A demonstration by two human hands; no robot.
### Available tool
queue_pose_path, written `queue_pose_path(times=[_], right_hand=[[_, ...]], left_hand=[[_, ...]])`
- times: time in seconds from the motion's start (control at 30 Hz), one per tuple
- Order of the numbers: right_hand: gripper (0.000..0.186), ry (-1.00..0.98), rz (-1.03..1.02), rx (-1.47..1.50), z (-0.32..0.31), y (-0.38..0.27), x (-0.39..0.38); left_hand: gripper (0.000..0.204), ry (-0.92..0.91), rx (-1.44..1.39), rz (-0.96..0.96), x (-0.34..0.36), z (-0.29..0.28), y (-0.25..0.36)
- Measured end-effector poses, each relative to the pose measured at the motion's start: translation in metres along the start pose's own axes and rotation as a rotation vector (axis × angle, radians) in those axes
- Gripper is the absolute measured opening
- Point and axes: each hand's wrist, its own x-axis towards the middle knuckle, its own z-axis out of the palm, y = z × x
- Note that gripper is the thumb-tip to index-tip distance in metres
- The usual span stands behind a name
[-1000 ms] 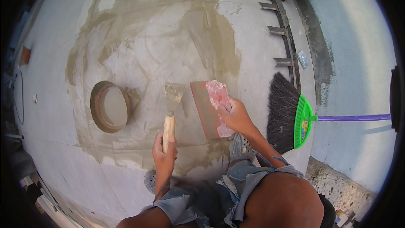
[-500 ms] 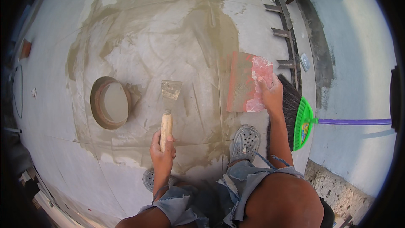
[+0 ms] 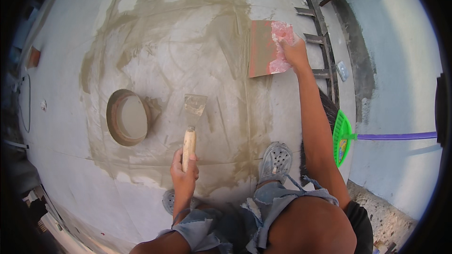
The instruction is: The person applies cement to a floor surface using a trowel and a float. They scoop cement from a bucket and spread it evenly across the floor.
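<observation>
My left hand [image 3: 184, 170] is closed around the wooden handle of a putty knife [image 3: 189, 146], whose smeared metal blade points away from me above the floor. Farther off to the right, my right hand [image 3: 294, 51] grips a flat red spreader [image 3: 261, 49] by its right side, which is crusted white. Grey-brown paste coats the middle of the spreader, and its left edge lies over a smeared joint between tiles. To the left, a round bowl [image 3: 111, 117] of greyish paste stands on the tiled floor [image 3: 179, 61].
A broom [image 3: 342, 137] with a green head and purple handle lies right of my arm, partly hidden by it. Beyond it runs a dark metal frame with prongs [image 3: 325, 47] along the pale blue wall [image 3: 395, 66]. My grey clog [image 3: 275, 162] is planted near the joint.
My right hand has moved the spreader away from me and slightly left along the joint, stretching out the arm. The left hand with the putty knife has hardly shifted.
</observation>
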Motion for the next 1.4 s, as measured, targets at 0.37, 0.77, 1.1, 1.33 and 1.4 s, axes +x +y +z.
queue_pose_path(times=[0.37,0.77,1.1,1.33,1.4], right_hand=[[0.042,-0.066,0.081,0.172,-0.015,0.023,-0.155],[0.032,0.099,0.044,0.068,-0.05,0.037,-0.157],[0.033,0.088,-0.012,-0.08,-0.06,0.038,-0.147],[0.035,0.062,0.005,-0.015,-0.063,0.046,-0.071],[0.036,0.05,0.031,0.013,-0.052,0.05,-0.048]], left_hand=[[0.034,0.035,-0.024,0.0,0.002,-0.014,-0.004],[0.034,0.003,0.002,-0.018,0.001,-0.004,-0.009],[0.032,0.021,0.036,0.013,0.003,-0.009,-0.014],[0.038,-0.003,0.055,-0.042,0.001,-0.001,-0.01],[0.038,-0.006,0.059,-0.032,0.0,-0.002,-0.007]])
